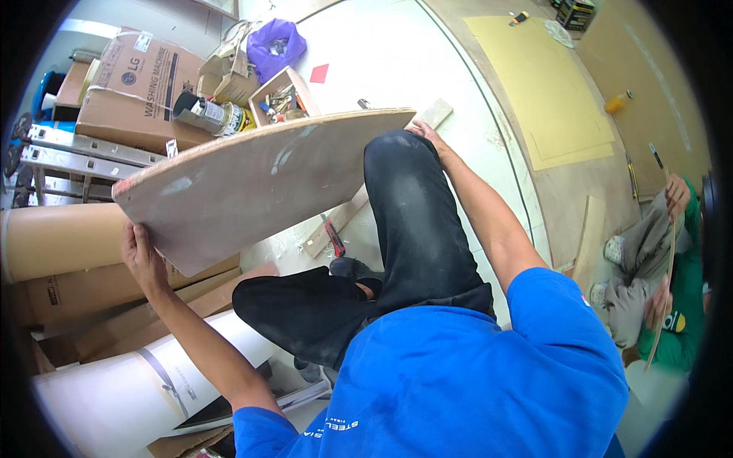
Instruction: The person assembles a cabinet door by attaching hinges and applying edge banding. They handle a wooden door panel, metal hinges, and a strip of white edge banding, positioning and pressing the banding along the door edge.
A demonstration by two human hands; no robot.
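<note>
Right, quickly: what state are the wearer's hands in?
Left hand: holding the board by its left end.
Right hand: holding its right end, partly hidden.

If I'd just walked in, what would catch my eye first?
The large wooden board slanting across left and centre, with the left hand at its lower-left edge and the right hand at its right end. Next, the bright purple bag near the top and yellow sheet at upper right.

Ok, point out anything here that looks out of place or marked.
A red utility knife lies loose on the floor side of the board, close to the person's foot, an awkward spot for a cutting tool. The board's face also carries whitish smears; whether they are damage or just dust, I can't tell.
</note>
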